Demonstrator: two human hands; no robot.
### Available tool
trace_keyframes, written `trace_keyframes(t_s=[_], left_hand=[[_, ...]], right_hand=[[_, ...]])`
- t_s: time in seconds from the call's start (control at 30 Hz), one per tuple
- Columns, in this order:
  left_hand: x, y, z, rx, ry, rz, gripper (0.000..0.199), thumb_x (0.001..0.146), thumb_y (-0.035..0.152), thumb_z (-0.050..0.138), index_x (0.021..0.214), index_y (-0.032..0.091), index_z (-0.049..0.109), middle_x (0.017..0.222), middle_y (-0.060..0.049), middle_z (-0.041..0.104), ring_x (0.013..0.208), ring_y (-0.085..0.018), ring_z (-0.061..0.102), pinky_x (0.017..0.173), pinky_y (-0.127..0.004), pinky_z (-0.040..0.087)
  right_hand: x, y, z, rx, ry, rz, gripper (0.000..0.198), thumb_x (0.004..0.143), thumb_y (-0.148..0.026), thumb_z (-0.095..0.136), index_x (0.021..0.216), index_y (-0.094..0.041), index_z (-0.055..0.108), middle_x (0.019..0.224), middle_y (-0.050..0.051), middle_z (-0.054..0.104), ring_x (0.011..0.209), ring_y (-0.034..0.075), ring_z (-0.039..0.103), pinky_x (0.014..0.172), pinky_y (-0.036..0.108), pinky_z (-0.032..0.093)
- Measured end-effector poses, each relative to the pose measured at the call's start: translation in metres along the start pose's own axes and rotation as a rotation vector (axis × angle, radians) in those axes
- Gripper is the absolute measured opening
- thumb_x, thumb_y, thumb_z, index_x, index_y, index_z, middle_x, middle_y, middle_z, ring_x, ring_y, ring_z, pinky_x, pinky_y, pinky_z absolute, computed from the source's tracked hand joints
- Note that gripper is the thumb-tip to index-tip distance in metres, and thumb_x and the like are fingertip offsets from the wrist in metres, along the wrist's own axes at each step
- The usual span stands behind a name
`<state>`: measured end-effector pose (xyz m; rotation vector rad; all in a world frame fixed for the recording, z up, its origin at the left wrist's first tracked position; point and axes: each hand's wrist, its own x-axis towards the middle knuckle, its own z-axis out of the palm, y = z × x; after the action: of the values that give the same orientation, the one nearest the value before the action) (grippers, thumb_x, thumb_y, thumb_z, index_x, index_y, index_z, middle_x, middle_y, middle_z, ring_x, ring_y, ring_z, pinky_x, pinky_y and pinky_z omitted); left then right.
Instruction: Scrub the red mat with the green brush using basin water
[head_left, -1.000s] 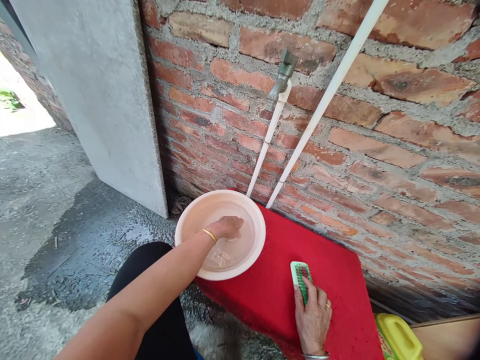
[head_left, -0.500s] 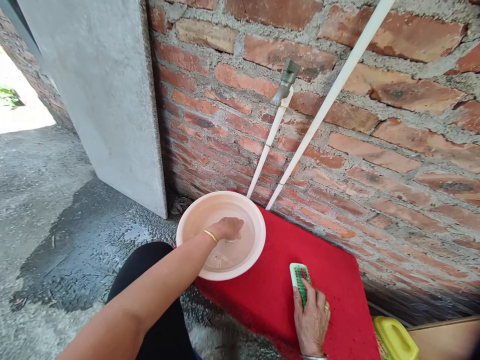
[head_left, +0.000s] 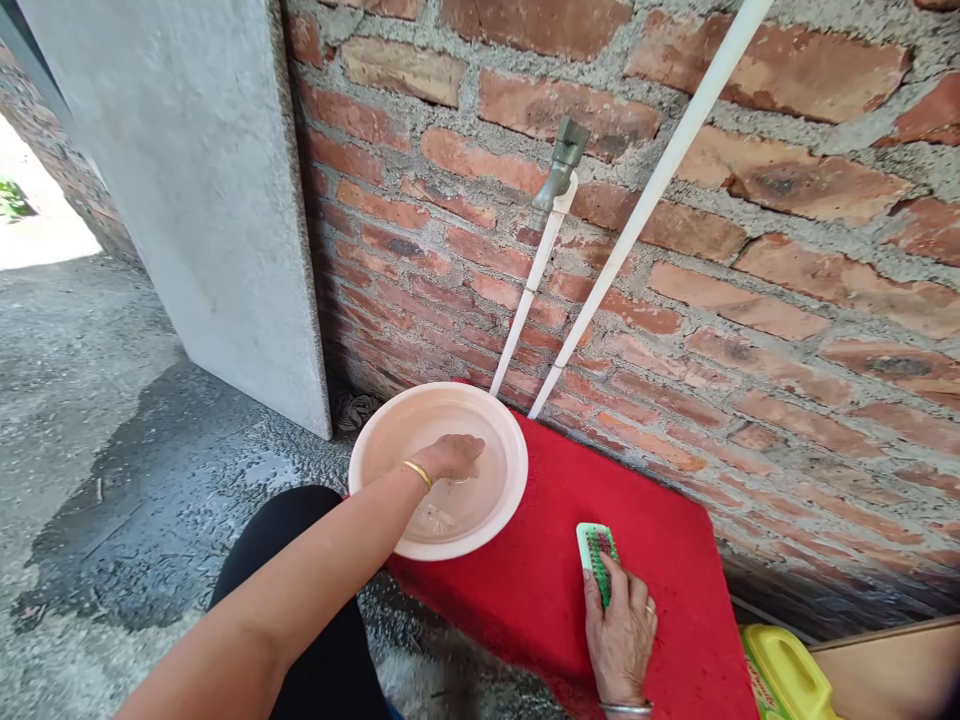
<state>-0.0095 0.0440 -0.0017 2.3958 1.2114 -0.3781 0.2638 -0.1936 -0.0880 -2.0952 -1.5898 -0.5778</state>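
Observation:
My left hand [head_left: 452, 458], with a gold bangle at its wrist, reaches into a pale pink round basin [head_left: 365, 440] of water. Its fingers look loosely cupped at the water surface, partly under it, and no object shows in them. On the red-covered surface [head_left: 622, 480], my right hand [head_left: 621, 635] grips a scrub brush [head_left: 589, 545] by its near end. The brush has a pale green-white body, and its green and dark red bristles face up. Thumb and fingers lie along its two sides. A ring and a silver bangle show on this hand.
A metal tap [head_left: 559, 168] on a thin white pipe stands before the brick wall [head_left: 780, 290], beside a longer white pipe [head_left: 645, 215]. A grey slab [head_left: 217, 200] leans at left over wet concrete floor [head_left: 165, 480]. A yellow jug [head_left: 787, 675] sits at lower right.
The whole view has shifted very slightly. Both hands keep nearly the same places, the left in the basin and the right on the brush.

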Motion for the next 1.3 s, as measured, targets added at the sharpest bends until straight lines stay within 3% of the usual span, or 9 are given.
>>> trace_keyframes(t_s=[0.4, 1.3], left_hand=[[-0.010, 0.009, -0.007, 0.005, -0.011, -0.015, 0.027, 0.086, 0.028, 0.055, 0.111, 0.018, 0.056, 0.126, -0.016, 0.061, 0.116, -0.030, 0.060, 0.094, -0.042, 0.047], [-0.004, 0.001, 0.003, 0.032, 0.040, 0.010, 0.031, 0.086, 0.030, 0.054, 0.114, 0.017, 0.058, 0.123, -0.017, 0.063, 0.114, -0.031, 0.062, 0.092, -0.044, 0.049]], right_hand=[[-0.001, 0.005, 0.005, -0.030, 0.013, -0.023, 0.054, 0.095, -0.059, 0.033, 0.111, -0.019, 0.066, 0.090, 0.009, 0.061, 0.077, 0.022, 0.051, 0.070, 0.033, 0.035], [0.000, 0.002, 0.002, -0.016, 0.039, -0.035, 0.054, 0.095, -0.059, 0.034, 0.110, -0.018, 0.066, 0.093, 0.009, 0.061, 0.078, 0.022, 0.052, 0.071, 0.034, 0.036]])
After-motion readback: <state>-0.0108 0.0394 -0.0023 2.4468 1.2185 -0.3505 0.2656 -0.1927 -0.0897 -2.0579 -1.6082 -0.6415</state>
